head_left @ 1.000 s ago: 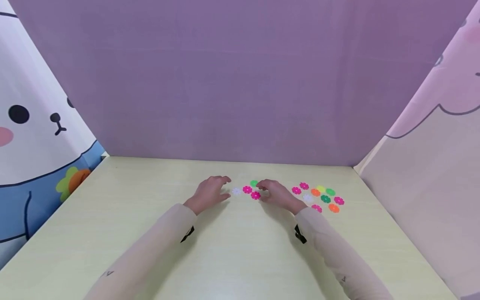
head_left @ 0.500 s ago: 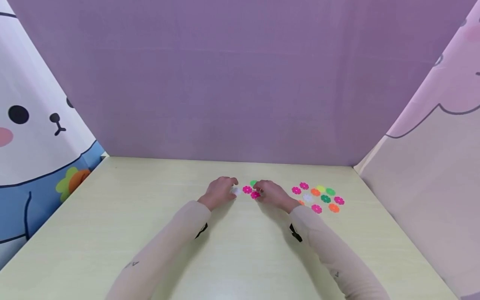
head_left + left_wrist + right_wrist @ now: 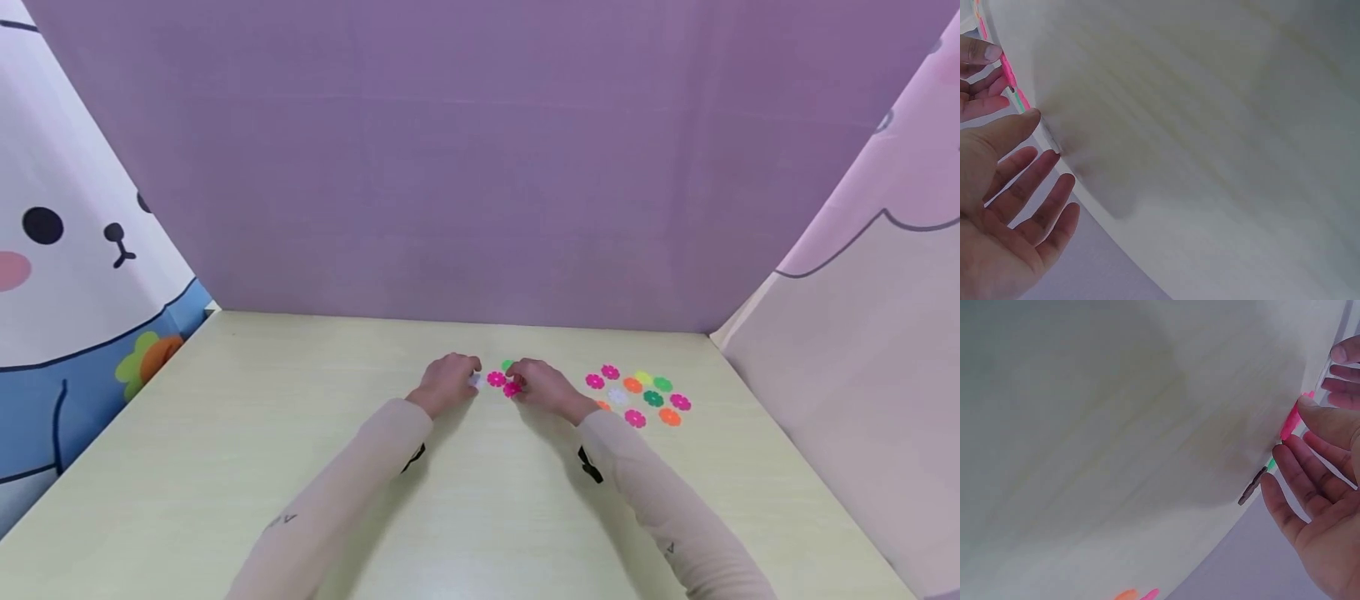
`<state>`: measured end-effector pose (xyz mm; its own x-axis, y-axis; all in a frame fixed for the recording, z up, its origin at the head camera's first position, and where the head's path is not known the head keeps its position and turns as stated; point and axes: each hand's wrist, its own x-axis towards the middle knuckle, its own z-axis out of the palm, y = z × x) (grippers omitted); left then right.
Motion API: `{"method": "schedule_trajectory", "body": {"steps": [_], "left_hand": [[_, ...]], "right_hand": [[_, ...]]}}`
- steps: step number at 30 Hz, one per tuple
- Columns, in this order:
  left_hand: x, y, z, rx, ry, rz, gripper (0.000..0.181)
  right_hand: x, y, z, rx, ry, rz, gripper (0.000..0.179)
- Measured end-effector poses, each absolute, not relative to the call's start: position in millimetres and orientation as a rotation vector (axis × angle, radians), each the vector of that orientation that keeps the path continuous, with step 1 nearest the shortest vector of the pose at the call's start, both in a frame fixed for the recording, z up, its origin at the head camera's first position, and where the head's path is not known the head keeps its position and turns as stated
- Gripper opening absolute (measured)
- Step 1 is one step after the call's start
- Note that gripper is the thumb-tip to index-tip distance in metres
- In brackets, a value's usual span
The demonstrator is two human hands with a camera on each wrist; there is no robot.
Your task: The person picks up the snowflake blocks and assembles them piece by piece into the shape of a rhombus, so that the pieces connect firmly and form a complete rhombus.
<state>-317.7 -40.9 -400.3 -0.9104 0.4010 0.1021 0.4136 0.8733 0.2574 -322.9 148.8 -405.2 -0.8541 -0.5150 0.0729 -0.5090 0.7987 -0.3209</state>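
My left hand [image 3: 448,381] is over the table, thumb and a fingertip at opposite edges of a white flower-shaped piece [image 3: 475,380]. That white piece [image 3: 1052,140] shows edge-on between them in the left wrist view. Just to the right, my right hand [image 3: 546,387] pinches a pink flower-shaped piece [image 3: 511,389] between thumb and finger. The same pink piece [image 3: 1291,420] appears edge-on in the right wrist view, with a thin dark piece [image 3: 1252,485] beside the other fingertips. Between the hands lies another pink flower piece [image 3: 497,379]; a green one [image 3: 507,365] is partly covered by the right fingers.
Right of the right hand lies a loose group of flower pieces, among them a dark green one [image 3: 653,398], a yellow one [image 3: 643,377] and a white one [image 3: 617,396]. A purple cloth [image 3: 465,167] rises behind the pale table [image 3: 262,417]. Printed cloths hang at both sides.
My left hand has moved right and closed in around the white flower piece, which has shifted slightly right. The right hand has edged left, its fingers now at the near pink piece.
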Motion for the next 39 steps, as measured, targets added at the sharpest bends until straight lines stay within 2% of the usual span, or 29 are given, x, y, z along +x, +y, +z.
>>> {"method": "schedule_trajectory", "body": {"steps": [5, 18, 33, 39], "left_hand": [[-318.9, -40.0, -400.2, -0.644, -3.001, -0.425, 0.032], [-321.1, -36.6, -400.2, -0.632, -3.025, -0.525, 0.031], [-321.4, -40.4, -400.6, -0.587, -3.003, -0.907, 0.027], [-324.5, -43.7, -403.9, -0.633, -2.957, -1.018, 0.023]], "right_hand": [[-323.3, 147.7, -404.3, -0.841, 2.956, -0.533, 0.033], [-323.1, 146.1, -401.3, -0.852, 2.929, -0.604, 0.025], [-321.3, 149.1, -399.9, -0.828, 2.873, -0.771, 0.024], [-317.1, 150.2, -397.0, -0.727, 2.882, -0.911, 0.024]]}}
